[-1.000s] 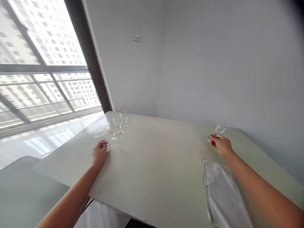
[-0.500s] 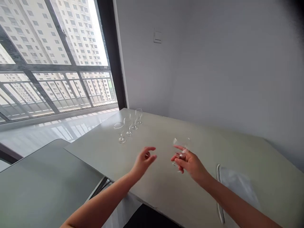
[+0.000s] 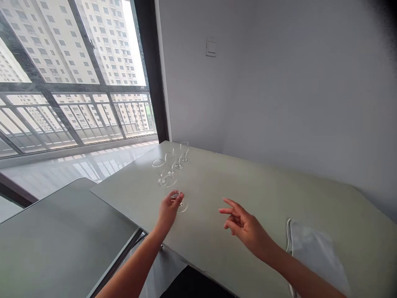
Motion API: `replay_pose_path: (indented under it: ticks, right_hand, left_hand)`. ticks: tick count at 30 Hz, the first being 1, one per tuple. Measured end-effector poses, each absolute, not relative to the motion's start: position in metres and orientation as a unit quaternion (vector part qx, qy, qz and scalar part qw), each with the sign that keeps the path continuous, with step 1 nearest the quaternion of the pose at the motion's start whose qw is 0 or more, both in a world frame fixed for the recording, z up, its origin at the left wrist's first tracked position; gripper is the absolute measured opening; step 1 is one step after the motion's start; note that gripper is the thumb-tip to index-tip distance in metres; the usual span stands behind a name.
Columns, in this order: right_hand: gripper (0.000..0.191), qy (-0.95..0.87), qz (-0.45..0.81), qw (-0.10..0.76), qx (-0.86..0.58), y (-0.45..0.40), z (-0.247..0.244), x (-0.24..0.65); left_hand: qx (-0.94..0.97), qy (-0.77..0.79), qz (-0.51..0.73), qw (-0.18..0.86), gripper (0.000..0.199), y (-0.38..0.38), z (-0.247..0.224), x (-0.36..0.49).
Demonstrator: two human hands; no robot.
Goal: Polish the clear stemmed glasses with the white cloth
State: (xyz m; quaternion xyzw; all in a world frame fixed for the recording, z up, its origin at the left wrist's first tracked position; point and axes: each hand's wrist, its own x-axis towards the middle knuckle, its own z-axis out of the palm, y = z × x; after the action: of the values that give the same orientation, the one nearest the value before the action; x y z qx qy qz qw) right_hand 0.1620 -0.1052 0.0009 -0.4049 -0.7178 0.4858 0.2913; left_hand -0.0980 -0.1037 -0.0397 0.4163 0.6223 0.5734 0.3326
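Note:
My left hand (image 3: 169, 209) is closed round a clear stemmed wine glass (image 3: 182, 206), whose round foot shows just right of the fingers. Its bowl is faint against the table, near the closest standing glass. To the right, my right hand (image 3: 242, 225) hovers over the table with its fingers apart and nothing in them. Beyond my left hand, several more stemmed glasses stand upright in a row running away toward the far corner, among them a near glass (image 3: 161, 181) and the farthest glass (image 3: 185, 152).
A folded whitish cloth (image 3: 316, 252) lies on the pale table (image 3: 254, 182), under my right forearm. A second grey-green table (image 3: 62, 231) adjoins at the left. Walls bound the far side, with a light switch (image 3: 211, 47) and a large window (image 3: 77, 70).
The wine glass has passed from my right hand to my left. My left hand has moved left with it toward the row, and my right hand has opened.

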Motion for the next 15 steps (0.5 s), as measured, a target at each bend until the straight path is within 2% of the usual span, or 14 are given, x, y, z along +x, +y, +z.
replay_pose_path:
  ticks: [4,8,12,15]
  right_hand:
    - [0.043,-0.663,0.466,0.348,-0.472,-0.091,0.000,0.218]
    - [0.037,-0.614,0.410,0.393,-0.548,-0.089,-0.013,0.271]
    - [0.031,-0.608,0.317,0.383,-0.619,-0.104,-0.027,0.305]
    - [0.034,-0.647,0.192,0.327,-0.661,-0.120,-0.038,0.319]
  left_hand:
    - [0.399,0.748,0.497,0.186,0.044,-0.104,-0.043,-0.175]
    - [0.388,0.790,0.449,0.154,0.043,-0.102,-0.047,-0.218]
    - [0.339,0.847,0.385,0.139,0.036,-0.089,-0.051,-0.232]
    - [0.328,0.877,0.332,0.118,0.031,-0.080,-0.056,-0.238]
